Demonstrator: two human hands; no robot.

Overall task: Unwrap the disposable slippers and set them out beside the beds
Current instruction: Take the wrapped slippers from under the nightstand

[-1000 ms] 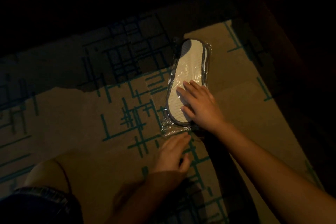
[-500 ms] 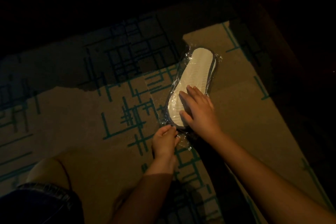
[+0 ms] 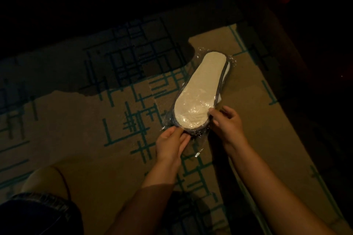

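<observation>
On the carpet (image 3: 76, 158), wrapped slippers (image 3: 200, 89) look light, floppy, slippery; the left hand (image 3: 170, 145) pinches loose film (image 3: 194, 139) at their heel, the right hand (image 3: 227, 126) grips the heel's edge.

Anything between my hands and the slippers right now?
Only the clear plastic wrapper, which still encloses the slippers on the carpet. The left hand pinches its near end; the right hand grips the slippers' right edge through it. Nothing else visible intervenes.

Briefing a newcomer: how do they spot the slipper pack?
On the tan carpet with teal lines, look between the left hand and right hand. The slipper pack they hold is a pale, dark-rimmed sole in clear plastic, the only such thing.
</observation>
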